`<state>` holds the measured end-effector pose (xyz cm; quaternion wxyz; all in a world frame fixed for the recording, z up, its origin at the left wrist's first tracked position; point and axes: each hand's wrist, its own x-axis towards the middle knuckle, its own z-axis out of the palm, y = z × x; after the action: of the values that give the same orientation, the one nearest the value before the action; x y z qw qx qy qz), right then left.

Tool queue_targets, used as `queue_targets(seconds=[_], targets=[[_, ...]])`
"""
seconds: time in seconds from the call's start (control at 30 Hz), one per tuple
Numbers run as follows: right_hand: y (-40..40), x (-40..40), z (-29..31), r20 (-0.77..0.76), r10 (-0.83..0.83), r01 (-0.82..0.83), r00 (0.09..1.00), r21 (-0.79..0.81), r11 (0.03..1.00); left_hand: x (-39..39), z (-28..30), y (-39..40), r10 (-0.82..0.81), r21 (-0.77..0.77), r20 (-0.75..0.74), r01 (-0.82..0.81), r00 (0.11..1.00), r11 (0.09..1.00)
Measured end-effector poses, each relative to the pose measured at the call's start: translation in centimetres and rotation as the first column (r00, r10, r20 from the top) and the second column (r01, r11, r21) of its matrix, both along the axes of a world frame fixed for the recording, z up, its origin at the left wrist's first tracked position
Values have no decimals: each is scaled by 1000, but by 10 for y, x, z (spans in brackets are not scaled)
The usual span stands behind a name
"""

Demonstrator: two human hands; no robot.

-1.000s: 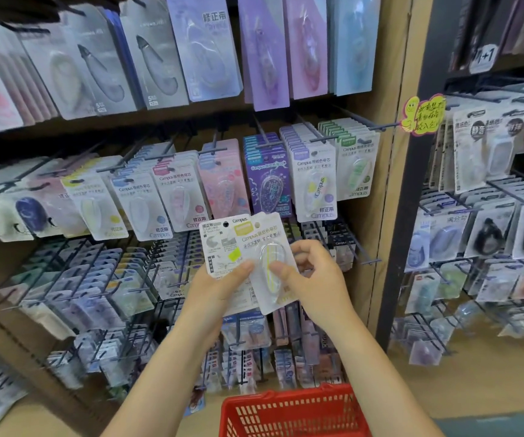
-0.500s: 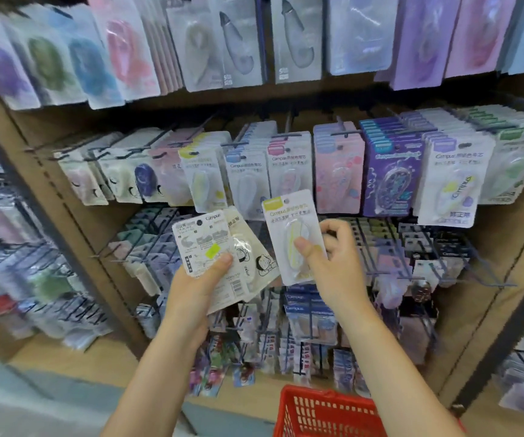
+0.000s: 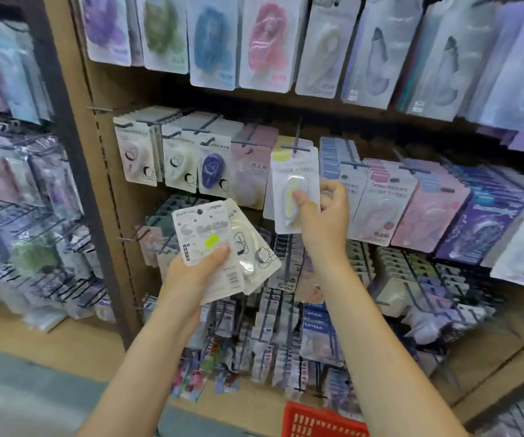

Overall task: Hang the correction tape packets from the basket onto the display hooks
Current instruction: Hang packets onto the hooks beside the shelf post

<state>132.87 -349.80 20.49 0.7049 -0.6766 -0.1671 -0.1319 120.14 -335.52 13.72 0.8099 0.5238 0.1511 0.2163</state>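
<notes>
Since half a second ago the right hand (image 3: 323, 216) has risen and carried its packet up to the middle row of hooks, while the left hand has stayed low with its stack.

The right arm reaches up and forward from the lower right, wrist bent slightly back. Its thumb presses the front of the white card packet with a pale yellow correction tape under a clear blister (image 3: 295, 187), and the curled fingers sit behind the card's right edge, so the hand pinches the packet near its middle and lower right. The packet stands nearly upright, most of it above and to the left of the grip, its top edge at the tip of a dark metal display hook (image 3: 297, 143); whether the hook has passed through the card's hole cannot be told.

The left hand (image 3: 197, 272) is held palm up at chest level, thumb laid across the front of a fanned stack of white correction tape packets (image 3: 219, 247), fingers hidden beneath. The stack tilts up and to the right, extending above the thumb, and the top card bears a small yellow-green sticker.

The rim of a red plastic basket (image 3: 320, 419) shows at the bottom edge, between the forearms.
</notes>
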Motion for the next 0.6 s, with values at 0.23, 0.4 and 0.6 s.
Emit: queue_targets(seconds=[0.23,0.4,0.6], targets=[[19,-13,-9,135,-118,129,984,-79,988,2,-1,35,-91,-24,53,92,995,995],[21,-9,-13,185,-147,185,972,-213,959,5,-3,39,-130,-77,79,136,988,988],[23,4,1,186,-169,230,968,-380,896,5,-3,39,-141,-85,70,147,988,985]])
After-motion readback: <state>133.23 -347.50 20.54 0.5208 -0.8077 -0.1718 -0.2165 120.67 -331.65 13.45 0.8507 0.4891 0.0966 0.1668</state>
